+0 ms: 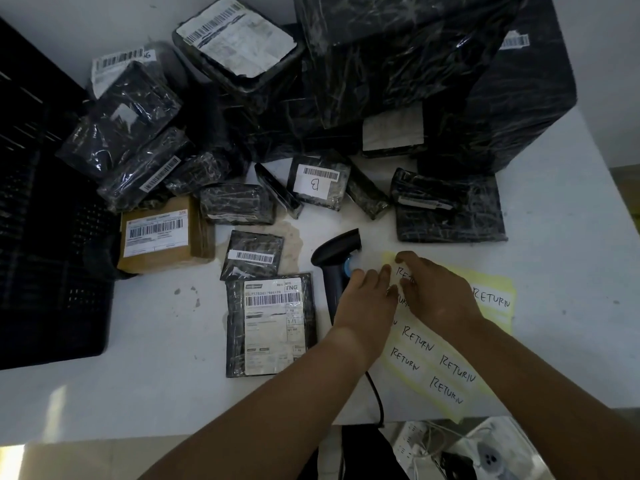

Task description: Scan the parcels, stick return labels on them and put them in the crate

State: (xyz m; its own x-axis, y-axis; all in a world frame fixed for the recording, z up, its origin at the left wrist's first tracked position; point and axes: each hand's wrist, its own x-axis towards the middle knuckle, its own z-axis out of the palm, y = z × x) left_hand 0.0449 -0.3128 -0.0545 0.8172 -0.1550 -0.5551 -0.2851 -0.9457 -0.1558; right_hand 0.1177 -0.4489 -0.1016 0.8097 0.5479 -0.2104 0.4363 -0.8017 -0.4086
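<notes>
one label sheet [450,372] | yellow backing, handwritten return stickers [417,337] | hands [369,296] [433,296] at top

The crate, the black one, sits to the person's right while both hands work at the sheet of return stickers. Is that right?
Not quite. The crate sits to the person's left, at the left edge of the head view. The rest holds: it is black, and the left hand and right hand are at the sticker sheet.
</notes>
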